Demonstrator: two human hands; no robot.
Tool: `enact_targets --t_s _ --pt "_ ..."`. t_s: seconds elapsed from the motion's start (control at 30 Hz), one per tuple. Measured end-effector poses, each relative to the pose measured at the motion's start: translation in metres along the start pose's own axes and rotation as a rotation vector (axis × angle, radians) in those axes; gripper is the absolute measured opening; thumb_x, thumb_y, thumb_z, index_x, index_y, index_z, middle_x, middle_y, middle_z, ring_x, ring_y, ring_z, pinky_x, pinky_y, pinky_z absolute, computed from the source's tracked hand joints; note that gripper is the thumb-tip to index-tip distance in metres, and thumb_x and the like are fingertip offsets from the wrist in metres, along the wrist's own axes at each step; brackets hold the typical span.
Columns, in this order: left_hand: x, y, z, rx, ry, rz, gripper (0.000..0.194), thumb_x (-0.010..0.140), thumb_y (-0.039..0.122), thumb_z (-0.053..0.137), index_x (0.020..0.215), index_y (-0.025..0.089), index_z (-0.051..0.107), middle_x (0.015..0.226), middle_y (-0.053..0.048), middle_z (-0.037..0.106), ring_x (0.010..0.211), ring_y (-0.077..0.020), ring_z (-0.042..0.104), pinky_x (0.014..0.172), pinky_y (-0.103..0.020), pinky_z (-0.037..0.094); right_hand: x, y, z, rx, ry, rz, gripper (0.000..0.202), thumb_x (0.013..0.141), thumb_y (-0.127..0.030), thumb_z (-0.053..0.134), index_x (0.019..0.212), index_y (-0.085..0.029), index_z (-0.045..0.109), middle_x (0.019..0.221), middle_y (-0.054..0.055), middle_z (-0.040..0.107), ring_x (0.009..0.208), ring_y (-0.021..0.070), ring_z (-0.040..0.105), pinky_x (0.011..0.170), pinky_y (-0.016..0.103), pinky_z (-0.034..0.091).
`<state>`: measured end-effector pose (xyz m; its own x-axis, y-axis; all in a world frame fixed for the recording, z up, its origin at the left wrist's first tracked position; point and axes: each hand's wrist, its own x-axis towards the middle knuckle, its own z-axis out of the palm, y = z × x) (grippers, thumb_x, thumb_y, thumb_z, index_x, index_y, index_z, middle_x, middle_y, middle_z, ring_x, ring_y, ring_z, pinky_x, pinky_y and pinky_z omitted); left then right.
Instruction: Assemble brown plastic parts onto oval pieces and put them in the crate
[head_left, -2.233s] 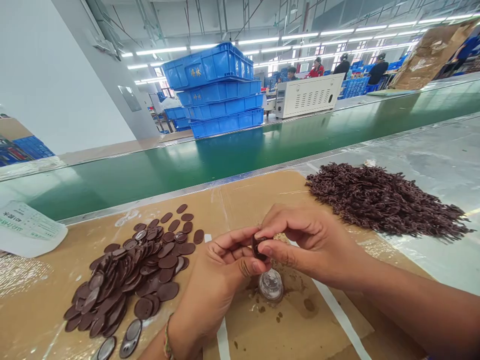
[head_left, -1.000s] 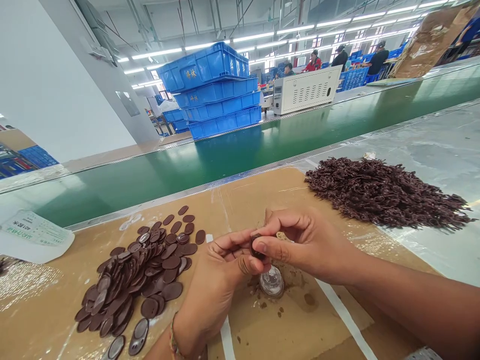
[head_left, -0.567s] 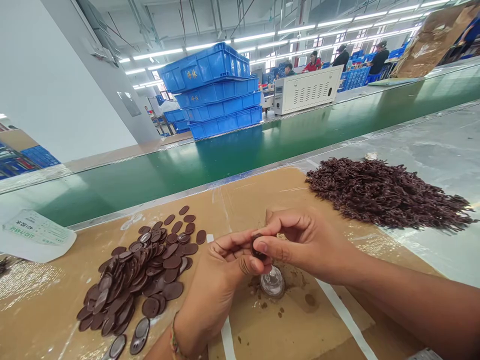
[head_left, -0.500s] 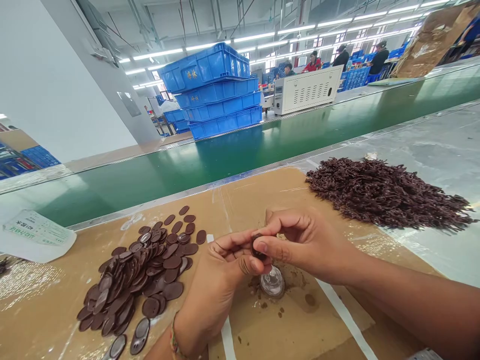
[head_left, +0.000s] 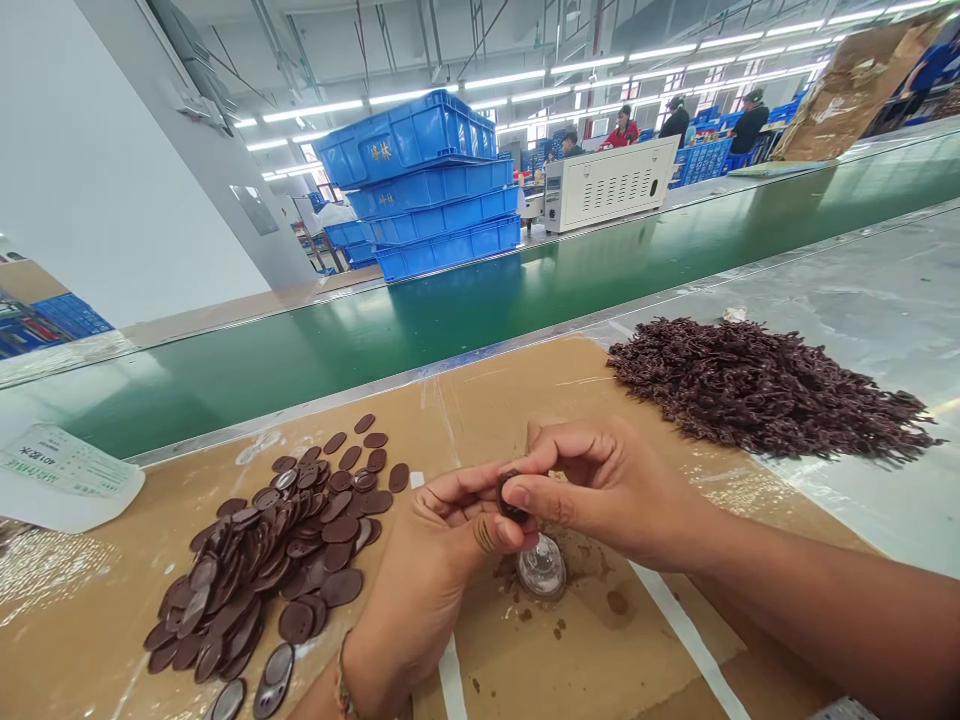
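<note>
Fingertips of the left hand (head_left: 439, 560) and right hand (head_left: 600, 485) were pinched together on one small brown oval piece (head_left: 508, 497), held just above a clear round dish (head_left: 541, 570), right of the brown disc pile (head_left: 281, 545).

Both forearms are seen bare, without sleeves, and a thin bracelet of mixed colours is worn on the wrist of the left hand (head_left: 424, 580).
</note>
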<state>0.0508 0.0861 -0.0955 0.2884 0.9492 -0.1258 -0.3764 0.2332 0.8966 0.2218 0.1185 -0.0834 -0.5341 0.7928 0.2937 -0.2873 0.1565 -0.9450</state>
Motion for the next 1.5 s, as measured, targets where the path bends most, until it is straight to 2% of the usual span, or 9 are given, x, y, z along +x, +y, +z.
enact_targets --t_s 0.23,0.53,1.0,1.5 --pt "0.0002 0.0011 -0.0006 0.030 -0.007 0.002 0.030 0.070 0.019 0.083 0.099 0.020 0.073 0.088 -0.003 0.073 0.076 -0.0090 0.065 0.075 -0.018 0.053 0.0004 -0.0008 -0.0006 -0.035 0.004 -0.016 0.014 0.084 -0.025 0.072 0.073 -0.017 0.068 0.070 -0.002 0.068 0.062 0.0073 0.061 0.059 0.018 0.053" --pt "0.0005 0.0004 -0.0007 0.018 -0.002 0.007 0.030 0.070 0.018 0.083 0.099 0.019 0.074 0.081 -0.002 0.071 0.071 -0.0076 0.063 0.071 -0.015 0.052 0.0007 -0.0008 0.0008 0.003 0.008 0.002 0.014 0.083 -0.026 0.073 0.074 -0.017 0.067 0.070 -0.002 0.068 0.062 0.0070 0.061 0.059 0.018 0.053" --pt "0.0008 0.0019 0.0007 0.004 -0.007 0.015 0.028 0.070 0.014 0.082 0.097 0.020 0.074 0.081 -0.001 0.072 0.072 -0.0069 0.064 0.069 -0.014 0.053 0.0011 0.0016 0.0010 0.027 0.054 0.008 0.009 0.078 -0.023 0.077 0.076 -0.018 0.070 0.071 -0.002 0.070 0.063 0.0093 0.065 0.059 0.020 0.053" --pt "0.0005 0.0018 0.0005 0.014 -0.008 0.033 0.027 0.070 0.015 0.082 0.096 0.019 0.074 0.080 -0.001 0.072 0.069 -0.0062 0.062 0.068 -0.013 0.052 0.0021 0.0028 0.0012 0.124 0.036 0.044 0.011 0.076 -0.022 0.079 0.075 -0.018 0.070 0.070 -0.002 0.071 0.061 0.0066 0.064 0.058 0.015 0.052"
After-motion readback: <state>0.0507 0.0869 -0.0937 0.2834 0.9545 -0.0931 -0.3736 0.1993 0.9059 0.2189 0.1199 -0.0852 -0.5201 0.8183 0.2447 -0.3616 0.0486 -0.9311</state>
